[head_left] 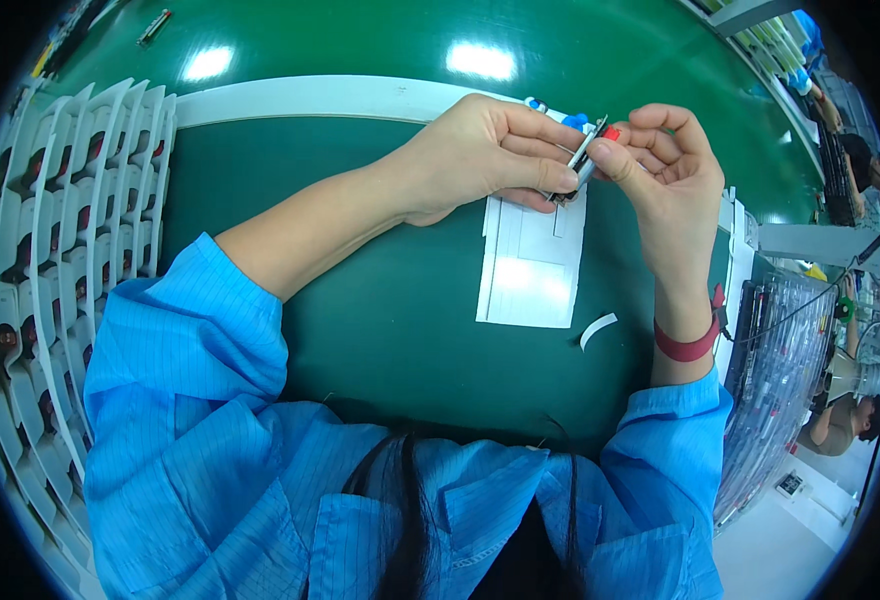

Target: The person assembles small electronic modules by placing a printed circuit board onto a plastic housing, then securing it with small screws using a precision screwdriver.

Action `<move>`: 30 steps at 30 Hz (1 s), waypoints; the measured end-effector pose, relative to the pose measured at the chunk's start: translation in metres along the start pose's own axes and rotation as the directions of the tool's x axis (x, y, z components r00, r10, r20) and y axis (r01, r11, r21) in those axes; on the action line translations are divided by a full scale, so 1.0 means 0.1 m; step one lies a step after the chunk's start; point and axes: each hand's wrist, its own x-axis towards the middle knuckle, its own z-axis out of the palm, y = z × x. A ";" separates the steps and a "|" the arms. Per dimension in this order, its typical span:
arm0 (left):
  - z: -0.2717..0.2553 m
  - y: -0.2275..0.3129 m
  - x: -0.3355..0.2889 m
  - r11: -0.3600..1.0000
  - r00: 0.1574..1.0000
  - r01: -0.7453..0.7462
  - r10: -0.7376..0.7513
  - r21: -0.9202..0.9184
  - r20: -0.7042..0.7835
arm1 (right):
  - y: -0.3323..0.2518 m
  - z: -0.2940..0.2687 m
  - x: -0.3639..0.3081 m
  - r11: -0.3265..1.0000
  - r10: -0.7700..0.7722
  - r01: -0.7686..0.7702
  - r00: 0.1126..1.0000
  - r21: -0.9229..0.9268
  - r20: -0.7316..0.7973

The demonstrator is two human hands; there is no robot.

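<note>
Over the far part of the green mat, both my hands meet at a small flat device point(583, 160) with a silvery edge, seen nearly edge-on. My left hand point(475, 150) grips it between thumb and fingers. A small red piece point(611, 133) sits at its upper right side, pinched by the thumb and index finger of my right hand point(675, 185); the other right fingers are curled. Fingers hide most of the device. Below the hands lies a white rectangular sheet point(530, 275) with faint lines. A short curved white strip point(598, 330) rests to its right.
Stacked white trays point(70, 210) holding dark and red parts line the left side. Clear plastic trays point(775, 380) are piled at the right. Small blue items point(575, 121) stand behind my hands. A red wrist strap point(687, 346) with a cord circles my right wrist. Other people sit far right.
</note>
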 end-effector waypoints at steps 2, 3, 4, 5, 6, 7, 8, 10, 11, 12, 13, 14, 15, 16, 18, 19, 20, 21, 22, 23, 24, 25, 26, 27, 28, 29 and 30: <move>0.01 -0.02 0.01 1.000 1.000 0.005 -0.005 -0.011 0.005 | -0.01 -0.01 0.00 1.000 0.009 -0.009 1.000 -0.003 -0.013; 0.00 -0.02 0.02 1.000 1.000 -0.001 0.001 -0.011 0.006 | -0.03 -0.01 0.00 1.000 0.026 -0.026 1.000 -0.016 -0.013; 0.01 -0.03 0.01 1.000 1.000 -0.019 0.019 -0.003 0.002 | -0.03 -0.01 0.00 0.999 0.046 -0.046 0.999 -0.023 -0.010; 0.02 -0.04 0.00 0.999 0.999 -0.037 0.037 0.005 -0.001 | -0.03 0.00 0.00 0.999 0.044 -0.044 0.999 -0.022 -0.007; 0.05 -0.04 -0.03 0.999 0.999 -0.038 0.038 0.006 -0.004 | -0.04 0.02 0.01 1.000 0.028 -0.028 1.000 0.002 -0.007; 0.10 -0.05 -0.07 0.978 0.991 -0.128 0.134 0.163 -0.027 | -0.04 0.02 0.01 1.000 0.012 -0.012 1.000 0.022 -0.010; 0.14 -0.05 -0.10 0.925 0.972 -0.209 0.232 0.318 -0.034 | -0.03 0.03 -0.01 1.000 0.010 -0.010 1.000 0.021 -0.011; 0.16 -0.13 -0.06 0.823 0.912 -0.338 0.407 0.458 -0.059 | 0.01 0.06 -0.03 0.999 0.039 -0.038 0.999 0.037 -0.020; 0.16 -0.13 -0.04 0.684 0.821 -0.433 0.568 0.587 -0.056 | 0.01 0.08 -0.04 0.999 0.026 -0.025 0.999 0.041 -0.021; 0.12 -0.11 -0.03 0.597 0.789 -0.413 0.612 0.688 -0.058 | 0.01 0.10 -0.06 0.992 0.011 -0.004 0.998 0.122 -0.057; 0.05 -0.01 -0.01 0.584 0.781 -0.416 0.622 0.697 -0.056 | -0.01 0.12 -0.05 0.979 -0.004 0.022 0.996 0.204 -0.089; -0.05 0.11 0.06 0.547 0.828 -0.273 0.553 0.791 -0.096 | -0.01 0.07 -0.02 0.987 0.000 0.014 0.996 0.161 -0.086; -0.17 0.22 0.13 0.490 0.862 -0.123 0.483 0.863 -0.151 | 0.00 -0.01 0.01 0.987 -0.013 0.026 0.996 0.161 -0.084; -0.29 0.30 0.21 0.437 0.846 -0.071 0.503 0.897 -0.178 | 0.01 -0.10 0.06 0.983 0.057 -0.040 0.994 0.180 -0.092; -0.55 0.31 0.46 0.366 0.805 0.006 0.550 0.931 -0.222 | 0.07 -0.31 0.10 0.978 0.135 -0.104 0.977 0.179 -0.166; -0.68 0.29 0.59 0.347 0.781 0.038 0.575 0.937 -0.245 | 0.11 -0.42 0.12 0.978 0.140 -0.109 0.974 0.176 -0.176; -0.76 0.35 0.66 0.367 0.819 0.090 0.502 0.926 -0.279 | 0.16 -0.55 0.11 0.990 0.107 -0.083 0.969 0.114 -0.223; -0.83 0.37 0.72 0.381 0.850 0.143 0.424 0.913 -0.311 | 0.18 -0.65 0.08 0.997 0.074 -0.062 0.961 0.050 -0.266; -0.76 0.45 0.74 0.368 0.871 0.162 0.383 0.916 -0.308 | 0.23 -0.75 0.03 0.998 0.066 -0.066 0.948 0.010 -0.310; -0.82 0.43 0.77 0.384 0.859 0.151 0.406 0.911 -0.313 | 0.26 -0.83 -0.02 0.997 0.074 -0.077 0.945 0.003 -0.319; -0.88 0.39 0.80 0.346 0.834 0.117 0.475 0.931 -0.281 | 0.30 -0.94 -0.08 0.994 0.063 -0.086 0.949 -0.062 -0.310; -0.87 0.37 0.79 0.308 0.805 0.085 0.539 0.948 -0.247 | 0.33 -1.00 -0.15 0.987 0.056 -0.098 0.952 -0.127 -0.301; -0.86 0.35 0.78 0.206 0.784 0.126 0.578 0.970 -0.224 | 0.34 -1.04 -0.23 0.970 0.087 -0.152 0.946 -0.190 -0.313; -0.81 0.29 0.78 0.039 0.741 0.168 0.654 0.985 -0.152 | 0.33 -1.06 -0.34 0.967 0.097 -0.166 0.942 -0.195 -0.322; -0.75 0.27 0.73 -0.192 0.600 0.155 0.798 0.969 0.062 | 0.31 -1.00 -0.42 0.891 0.017 -0.141 0.960 -0.431 -0.279; -0.62 0.28 0.68 -0.409 0.434 0.185 0.850 0.894 0.300 | 0.27 -0.93 -0.49 0.761 -0.051 -0.103 0.975 -0.641 -0.217; -0.47 0.30 0.63 -0.456 0.457 0.085 0.808 0.886 0.372 | 0.22 -0.85 -0.55 0.644 -0.139 -0.021 0.980 -0.765 -0.143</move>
